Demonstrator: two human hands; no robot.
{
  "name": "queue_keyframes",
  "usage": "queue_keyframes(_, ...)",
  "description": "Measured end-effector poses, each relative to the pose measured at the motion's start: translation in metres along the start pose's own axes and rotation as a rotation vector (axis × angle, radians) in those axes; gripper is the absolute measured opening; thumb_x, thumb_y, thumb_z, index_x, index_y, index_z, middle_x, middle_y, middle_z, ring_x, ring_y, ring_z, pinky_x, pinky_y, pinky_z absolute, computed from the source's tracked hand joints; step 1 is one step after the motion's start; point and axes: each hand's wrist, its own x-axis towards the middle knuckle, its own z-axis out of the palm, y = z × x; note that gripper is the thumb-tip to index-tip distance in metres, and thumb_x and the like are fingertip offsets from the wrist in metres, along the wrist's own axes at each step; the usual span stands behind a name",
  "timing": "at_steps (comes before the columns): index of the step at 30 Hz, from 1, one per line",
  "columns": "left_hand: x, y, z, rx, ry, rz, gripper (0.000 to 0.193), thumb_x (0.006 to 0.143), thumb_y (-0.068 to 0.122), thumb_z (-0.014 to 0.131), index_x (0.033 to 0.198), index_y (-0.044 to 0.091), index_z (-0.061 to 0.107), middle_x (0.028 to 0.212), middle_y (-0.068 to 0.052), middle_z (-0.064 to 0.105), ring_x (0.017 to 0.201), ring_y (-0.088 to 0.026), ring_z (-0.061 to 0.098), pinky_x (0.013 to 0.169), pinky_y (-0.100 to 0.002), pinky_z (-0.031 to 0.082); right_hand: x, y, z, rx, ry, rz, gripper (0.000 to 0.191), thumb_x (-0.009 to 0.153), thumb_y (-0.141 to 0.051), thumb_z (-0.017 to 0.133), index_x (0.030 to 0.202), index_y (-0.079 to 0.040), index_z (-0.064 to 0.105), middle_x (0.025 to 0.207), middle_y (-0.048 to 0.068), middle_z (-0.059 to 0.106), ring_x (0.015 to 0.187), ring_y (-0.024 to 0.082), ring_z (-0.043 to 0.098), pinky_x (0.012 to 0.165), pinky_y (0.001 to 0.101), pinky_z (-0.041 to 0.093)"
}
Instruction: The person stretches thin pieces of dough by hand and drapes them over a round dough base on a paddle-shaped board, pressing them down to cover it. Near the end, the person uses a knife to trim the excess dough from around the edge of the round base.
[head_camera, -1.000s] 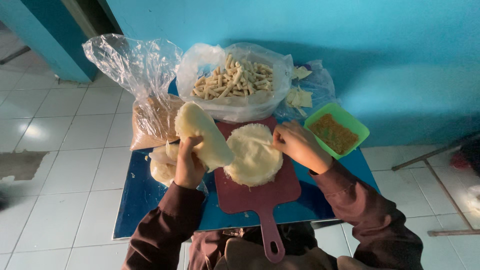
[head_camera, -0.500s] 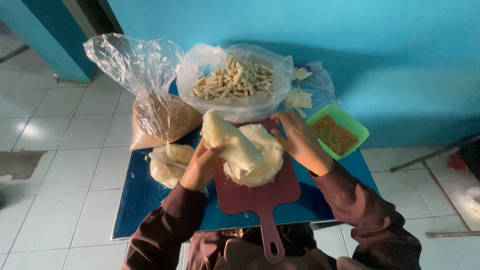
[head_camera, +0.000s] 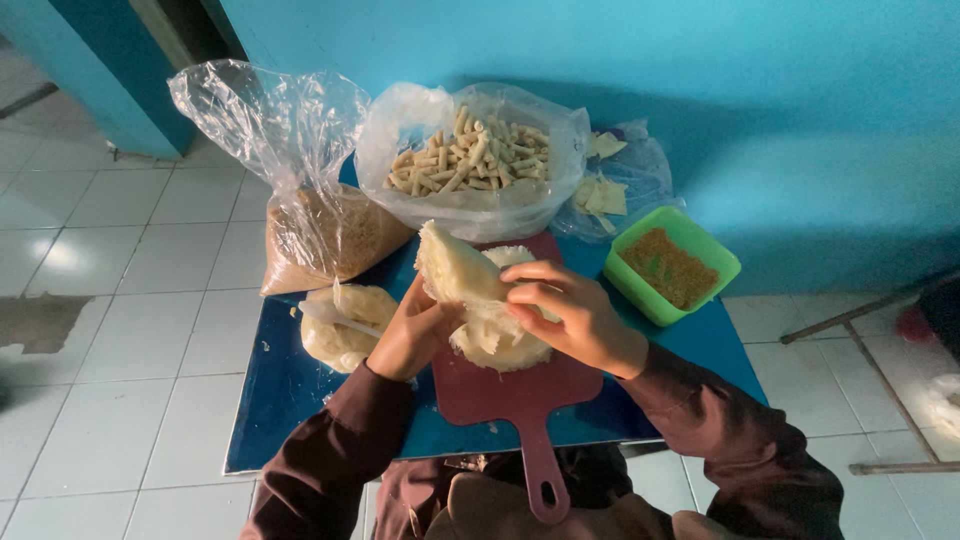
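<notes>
Both hands, left hand (head_camera: 415, 335) and right hand (head_camera: 570, 315), fingers closed around the thin pale round wrapper (head_camera: 455, 270) over the dark-red plastic cutting board (head_camera: 510, 385), looks flimsy, might tear if pinched harder.

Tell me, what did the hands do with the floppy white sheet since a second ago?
The left hand carried the thin white sheet from beside the crumb bag over to the stack of sheets on the red cutting board. The right hand, which had rested on the stack, now holds the sheet too. The bags and the green tub stayed put.
</notes>
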Motion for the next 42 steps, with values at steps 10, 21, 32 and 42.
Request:
queue_keyframes(10, -0.001, 0.002, 0.009, 0.06, -0.057, 0.045, 0.071, 0.096, 0.002, 0.059, 0.16, 0.007, 0.028, 0.144, -0.01, 0.054, 0.131, -0.022, 0.054, 0.107, -0.038, 0.045, -0.002, 0.002, 0.006, -0.002, 0.018, -0.013, 0.013, 0.091, -0.003, 0.074, 0.102, -0.003, 0.066, 0.12, 0.008, 0.066, 0.102, 0.024, 0.069, 0.085, 0.0342, 0.056)
queue_keyframes(21, 0.0, 0.006, 0.017, 0.116, -0.001, 0.045, 0.074, 0.091, -0.002, 0.064, 0.158, 0.003, 0.03, 0.146, -0.012, 0.055, 0.134, -0.022, 0.056, 0.111, -0.038, 0.046, -0.013, 0.059, 0.025, 1.153, 0.111, 0.898, 0.027, 0.099, -0.028, 0.063, 0.112, -0.005, 0.061, 0.103, 0.001, 0.063, 0.095, 0.009, 0.06, 0.081, 0.0268, 0.051)
queue_keyframes(32, 0.0, -0.013, 0.009, 0.431, 0.012, -0.025, 0.083, 0.089, 0.003, 0.071, 0.158, 0.009, 0.026, 0.134, -0.011, 0.06, 0.115, -0.016, 0.062, 0.091, -0.031, 0.053, -0.006, 0.009, 0.025, 0.031, 0.063, 0.151, 0.023, 0.107, -0.025, 0.063, 0.121, -0.007, 0.061, 0.108, 0.005, 0.064, 0.1, 0.007, 0.065, 0.088, 0.0219, 0.054)
queue_keyframes(42, 0.0, -0.013, 0.004, 0.353, 0.052, -0.054, 0.077, 0.092, 0.006, 0.063, 0.159, 0.012, 0.025, 0.131, -0.008, 0.061, 0.105, -0.016, 0.061, 0.078, -0.03, 0.048, 0.0, -0.01, 0.017, 0.1, -0.065, 0.132, 0.044, 0.083, -0.024, 0.082, 0.109, -0.003, 0.054, 0.097, 0.014, 0.056, 0.083, 0.022, 0.058, 0.074, 0.0331, 0.049)
